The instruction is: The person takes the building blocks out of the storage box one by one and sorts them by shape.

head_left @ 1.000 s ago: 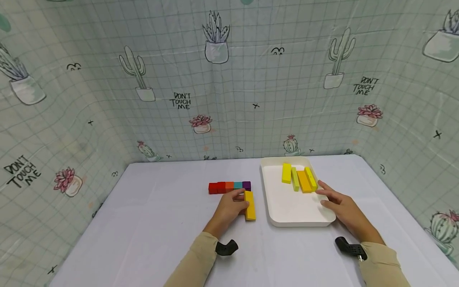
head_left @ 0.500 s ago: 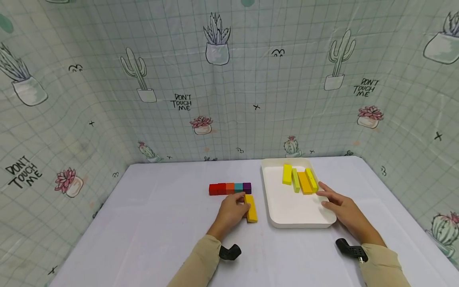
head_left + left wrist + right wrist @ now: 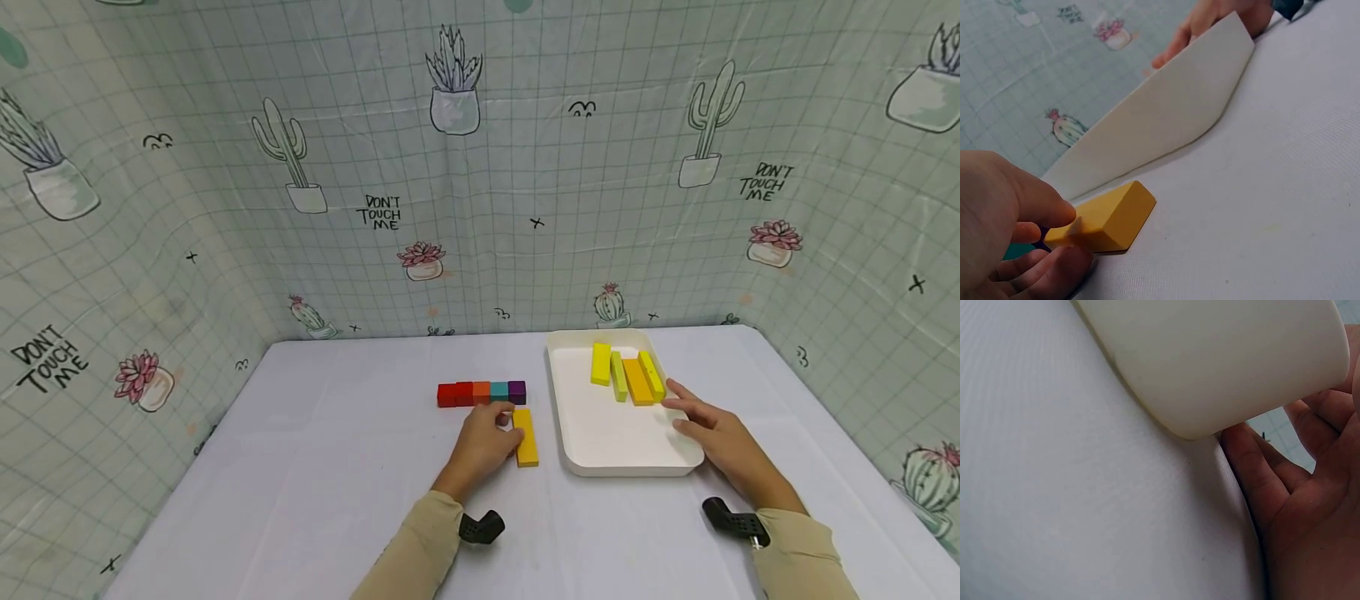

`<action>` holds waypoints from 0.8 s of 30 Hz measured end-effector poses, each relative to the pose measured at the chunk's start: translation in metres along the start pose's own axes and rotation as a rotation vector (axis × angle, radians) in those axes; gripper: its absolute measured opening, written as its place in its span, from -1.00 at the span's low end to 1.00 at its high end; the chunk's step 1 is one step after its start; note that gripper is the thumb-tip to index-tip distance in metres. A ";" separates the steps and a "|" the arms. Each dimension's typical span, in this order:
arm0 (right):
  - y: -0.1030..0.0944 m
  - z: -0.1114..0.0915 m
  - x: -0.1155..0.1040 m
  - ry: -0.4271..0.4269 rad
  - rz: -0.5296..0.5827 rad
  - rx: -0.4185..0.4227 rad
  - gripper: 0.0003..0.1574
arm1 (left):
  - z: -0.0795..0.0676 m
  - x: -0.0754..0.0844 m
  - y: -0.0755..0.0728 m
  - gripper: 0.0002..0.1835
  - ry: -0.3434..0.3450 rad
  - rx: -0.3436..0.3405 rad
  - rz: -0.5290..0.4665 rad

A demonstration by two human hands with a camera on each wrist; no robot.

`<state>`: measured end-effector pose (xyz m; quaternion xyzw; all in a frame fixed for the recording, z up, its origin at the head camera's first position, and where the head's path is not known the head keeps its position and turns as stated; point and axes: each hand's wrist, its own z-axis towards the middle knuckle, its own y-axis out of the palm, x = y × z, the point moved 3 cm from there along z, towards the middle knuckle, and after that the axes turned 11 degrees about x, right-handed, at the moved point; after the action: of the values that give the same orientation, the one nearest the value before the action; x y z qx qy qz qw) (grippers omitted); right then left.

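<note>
My left hand (image 3: pixel 482 443) holds a yellow-orange rectangular block (image 3: pixel 528 439) at its left side, between thumb and fingers, with the block lying flat on the white table. In the left wrist view the block (image 3: pixel 1113 219) has its near end bare, and my fingers cover its far part. A white tray (image 3: pixel 615 454) stands just right of it. At the tray's right rim rests my right hand (image 3: pixel 712 425), thumb and a finger over the edge. In the right wrist view the fingers reach around the tray corner (image 3: pixel 1210 381), and their tips are partly hidden.
Beyond my left hand, a row of cubes runs from a red cube (image 3: pixel 446 396) through orange and teal to a purple cube (image 3: pixel 517 392). Toward the back of the tray lie several yellow blocks, a green-yellow block (image 3: pixel 618 377) and an orange block (image 3: pixel 638 382). A patterned cloth (image 3: pixel 480 183) encloses the table.
The yellow-orange block has come down from a tilted pose to lie flat, slightly nearer me. My left hand moved slightly right and toward me with it. The right hand and tray stay put.
</note>
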<state>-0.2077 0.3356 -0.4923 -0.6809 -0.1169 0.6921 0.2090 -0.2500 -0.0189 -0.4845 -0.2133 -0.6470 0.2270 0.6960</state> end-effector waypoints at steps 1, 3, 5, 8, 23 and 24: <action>0.000 0.000 0.000 0.007 -0.002 0.000 -0.37 | 0.000 0.000 0.000 -0.54 0.001 -0.004 0.002; 0.000 0.000 0.000 0.008 0.003 -0.003 -0.37 | 0.000 0.000 0.001 -0.54 0.013 -0.006 0.010; 0.000 0.000 0.000 0.007 0.013 -0.005 -0.37 | 0.000 0.000 0.002 -0.55 0.019 -0.006 0.015; 0.000 0.000 0.001 0.003 0.020 -0.005 -0.39 | -0.001 0.000 0.003 -0.56 0.028 0.000 0.021; 0.002 0.001 -0.002 0.009 0.004 -0.002 -0.39 | -0.001 0.005 -0.002 -0.71 0.069 0.182 -0.161; 0.002 0.001 -0.002 0.009 0.001 -0.002 -0.39 | -0.001 0.007 -0.002 -0.72 0.076 0.188 -0.182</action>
<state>-0.2093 0.3333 -0.4916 -0.6844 -0.1162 0.6889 0.2085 -0.2487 -0.0165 -0.4778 -0.0959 -0.6127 0.2143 0.7547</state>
